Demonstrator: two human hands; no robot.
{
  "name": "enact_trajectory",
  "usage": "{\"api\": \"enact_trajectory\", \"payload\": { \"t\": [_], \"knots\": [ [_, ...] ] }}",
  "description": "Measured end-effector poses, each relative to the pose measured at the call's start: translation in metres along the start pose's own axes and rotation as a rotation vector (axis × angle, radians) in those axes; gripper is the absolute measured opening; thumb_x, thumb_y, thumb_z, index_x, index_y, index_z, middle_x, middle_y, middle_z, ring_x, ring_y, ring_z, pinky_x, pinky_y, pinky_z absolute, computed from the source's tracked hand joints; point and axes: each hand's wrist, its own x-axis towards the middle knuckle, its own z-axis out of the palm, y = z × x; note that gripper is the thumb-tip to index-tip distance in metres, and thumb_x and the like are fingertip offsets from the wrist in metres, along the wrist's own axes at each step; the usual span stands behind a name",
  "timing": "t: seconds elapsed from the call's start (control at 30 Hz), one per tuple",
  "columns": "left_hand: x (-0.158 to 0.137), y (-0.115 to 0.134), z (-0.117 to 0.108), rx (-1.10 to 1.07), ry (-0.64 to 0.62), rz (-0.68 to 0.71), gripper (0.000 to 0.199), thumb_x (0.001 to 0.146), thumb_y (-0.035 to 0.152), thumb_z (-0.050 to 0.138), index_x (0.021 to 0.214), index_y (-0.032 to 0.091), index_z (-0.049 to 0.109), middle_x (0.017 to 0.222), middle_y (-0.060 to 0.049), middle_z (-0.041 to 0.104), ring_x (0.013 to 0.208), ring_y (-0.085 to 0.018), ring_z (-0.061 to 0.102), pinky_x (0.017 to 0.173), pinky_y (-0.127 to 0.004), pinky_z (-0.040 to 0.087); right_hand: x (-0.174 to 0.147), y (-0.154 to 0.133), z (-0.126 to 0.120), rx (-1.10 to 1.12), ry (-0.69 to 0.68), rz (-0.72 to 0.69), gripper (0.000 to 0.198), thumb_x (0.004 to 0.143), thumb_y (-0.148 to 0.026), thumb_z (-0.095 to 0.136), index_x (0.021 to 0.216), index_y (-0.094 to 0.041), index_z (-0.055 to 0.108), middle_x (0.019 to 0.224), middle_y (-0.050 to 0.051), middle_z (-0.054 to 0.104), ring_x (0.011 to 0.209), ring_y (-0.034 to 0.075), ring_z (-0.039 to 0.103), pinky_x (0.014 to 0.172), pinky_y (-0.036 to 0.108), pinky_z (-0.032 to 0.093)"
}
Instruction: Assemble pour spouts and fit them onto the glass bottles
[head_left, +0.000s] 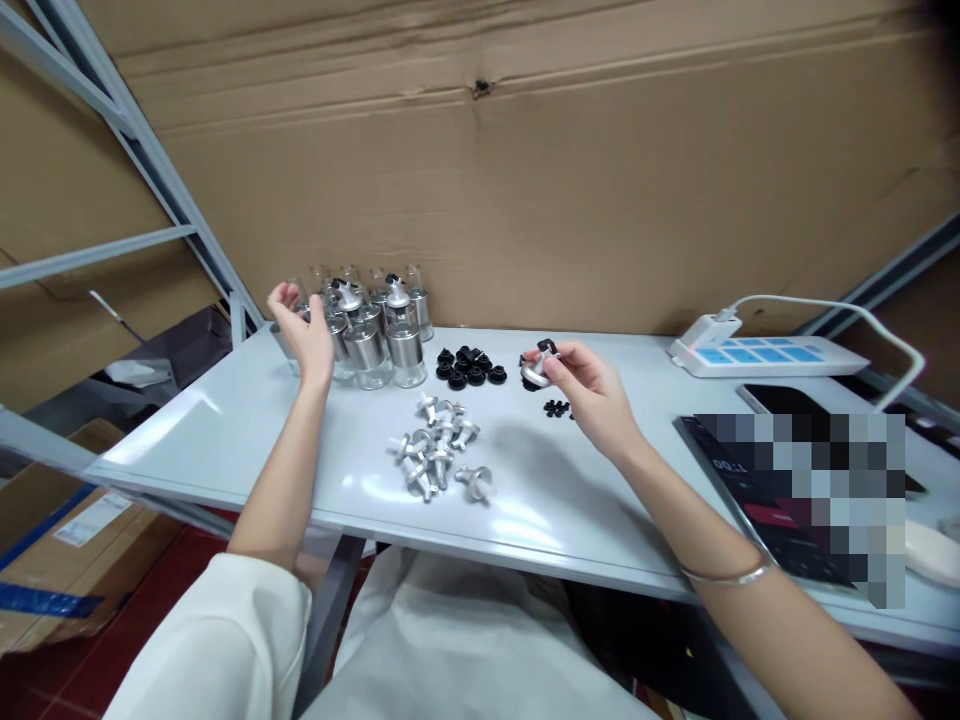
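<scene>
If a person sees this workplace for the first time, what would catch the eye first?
Probably the cluster of silvery-banded glass bottles at the back left of the table, beside the left hand. Next, perhaps the silvery spouts nearer the front edge, and the black-tipped spout in the right hand.

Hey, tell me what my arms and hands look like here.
Your left hand and right hand are gloveless. The left arm has a loose off-white sleeve; a thin silvery bangle circles the right forearm. No right sleeve shows.
</scene>
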Motion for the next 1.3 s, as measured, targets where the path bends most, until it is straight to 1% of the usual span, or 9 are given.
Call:
{"api": "enact_trajectory", "payload": {
  "t": [0.17,0.33,0.5,0.67,0.8,0.93,1.0,1.13,1.3],
  "knots": [
    [0.000,-0.028,0.003,0.088,-0.188,-0.125,0.028,0.083,0.025,0.058,0.107,0.014,0.050,0.105,-0.010,0.064,0.102,-0.018,0.062,0.098,-0.033,0.044,-0.001,0.001,0.001,0.080,-0.030,0.002,0.034,0.077,-0.055,0.064,0.084,-0.022,0.058,0.086,0.004,0.069,0.075,0.016,0.064,0.067,0.031,0.052],
    [-0.003,-0.019,0.000,0.066,-0.038,-0.046,0.029,0.087,0.033,0.053,0.108,0.013,0.049,0.101,-0.009,0.063,0.099,-0.018,0.061,0.096,-0.033,0.045,-0.001,0.003,0.001,0.112,-0.003,-0.049,0.031,0.079,-0.052,0.063,0.085,-0.022,0.058,0.085,0.002,0.068,0.070,0.014,0.063,0.064,0.030,0.052],
    [-0.008,0.020,-0.014,-0.070,0.132,0.210,0.045,0.090,0.047,0.045,0.122,0.016,0.045,0.105,-0.006,0.059,0.100,-0.016,0.060,0.095,-0.033,0.045,0.000,0.003,0.000,0.106,0.053,-0.124,0.029,0.080,-0.051,0.063,0.082,-0.022,0.058,0.078,0.000,0.065,0.067,0.013,0.061,0.063,0.028,0.050],
    [-0.036,0.091,-0.019,-0.450,0.109,0.447,0.042,0.090,0.049,0.049,0.124,0.025,0.043,0.117,-0.002,0.054,0.095,-0.012,0.061,0.090,-0.029,0.046,0.001,0.003,0.000,0.070,0.081,-0.145,0.028,0.081,-0.049,0.062,0.082,-0.022,0.058,0.076,0.000,0.064,0.066,0.013,0.059,0.065,0.029,0.048],
    [-0.071,0.146,-0.019,-0.671,-0.150,0.473,0.041,0.090,0.049,0.050,0.125,0.031,0.044,0.104,0.001,0.059,0.092,-0.011,0.062,0.088,-0.029,0.047,0.001,0.003,0.000,0.068,0.111,-0.153,0.027,0.082,-0.048,0.061,0.082,-0.021,0.058,0.075,0.000,0.064,0.066,0.013,0.058,0.066,0.028,0.047],
    [-0.105,0.174,-0.015,-0.679,-0.764,0.266,0.038,0.088,0.043,0.055,0.121,0.026,0.049,0.095,-0.002,0.064,0.090,-0.013,0.064,0.082,-0.029,0.052,0.001,0.002,-0.001,0.071,0.132,-0.154,0.026,0.081,-0.047,0.062,0.082,-0.021,0.059,0.076,0.000,0.065,0.067,0.012,0.059,0.066,0.028,0.048],
    [-0.120,0.176,-0.009,-0.723,-0.972,0.139,0.038,0.089,0.040,0.055,0.122,0.023,0.048,0.097,-0.004,0.066,0.092,-0.015,0.065,0.082,-0.029,0.052,0.001,0.001,-0.001,0.068,0.154,-0.164,0.026,0.080,-0.047,0.063,0.081,-0.022,0.059,0.076,0.000,0.064,0.068,0.013,0.058,0.065,0.027,0.048],
    [-0.145,0.167,0.007,-0.752,-1.170,0.029,0.035,0.087,0.032,0.057,0.120,0.022,0.049,0.106,-0.007,0.065,0.100,-0.017,0.064,0.089,-0.031,0.050,0.002,0.000,-0.003,0.029,0.207,-0.204,0.025,0.080,-0.048,0.062,0.080,-0.023,0.059,0.075,-0.001,0.063,0.068,0.013,0.059,0.063,0.026,0.049],
    [-0.157,0.152,0.013,-0.753,-1.260,-0.061,0.034,0.087,0.028,0.057,0.119,0.022,0.048,0.119,-0.009,0.060,0.105,-0.019,0.061,0.094,-0.034,0.047,0.001,0.000,-0.003,0.026,0.187,-0.193,0.024,0.083,-0.046,0.060,0.082,-0.022,0.058,0.078,0.000,0.065,0.070,0.014,0.060,0.065,0.027,0.050]
  ]
}}
